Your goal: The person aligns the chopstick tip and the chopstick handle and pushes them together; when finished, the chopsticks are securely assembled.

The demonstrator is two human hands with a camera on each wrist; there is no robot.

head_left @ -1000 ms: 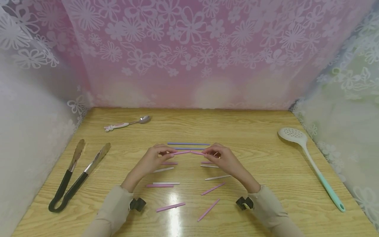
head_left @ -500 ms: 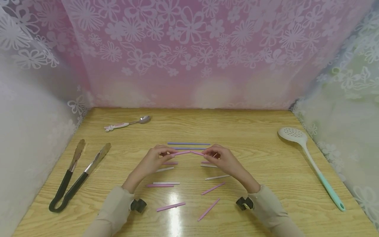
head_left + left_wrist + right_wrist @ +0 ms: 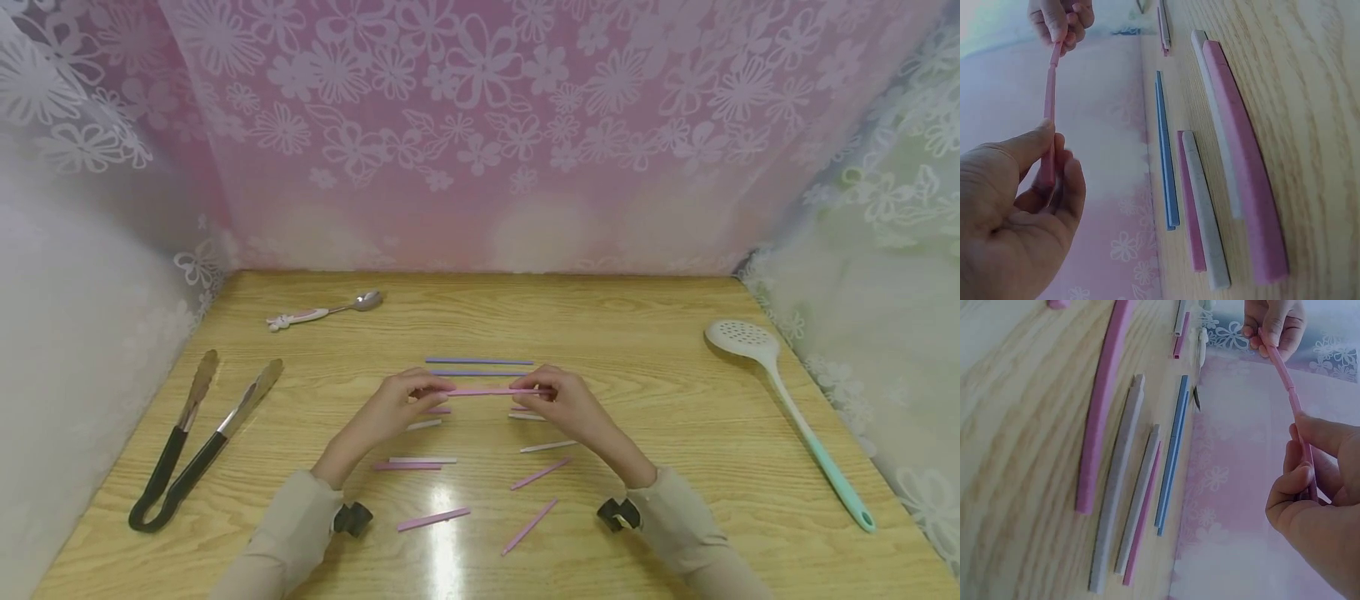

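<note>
Between my hands, above the table, a slim pink chopstick in two sections [image 3: 482, 392] lies nearly level. My left hand [image 3: 388, 410] pinches its left section between thumb and fingers, and my right hand [image 3: 572, 408] pinches the right section. The sections meet at a small stepped joint [image 3: 1292, 389] in the right wrist view; how far one sits inside the other I cannot tell. Behind the hands lie two blue chopsticks [image 3: 480, 361], full length. Loose pink sections [image 3: 433, 520] and white sections [image 3: 423, 460] lie below and beside both hands, some partly hidden by them.
Black-handled tongs [image 3: 180, 467] lie spread on the left. A small spoon [image 3: 322, 312] with a white and pink handle is at the back left. On the right rests a white slotted spoon [image 3: 787, 408] with a mint handle. Flowered cloth [image 3: 480, 167] encloses the table.
The two pink sections, earlier meeting at a shallow peak, now form one nearly straight line. My hands have stayed almost in place, tilting slightly. The other things lie as before.
</note>
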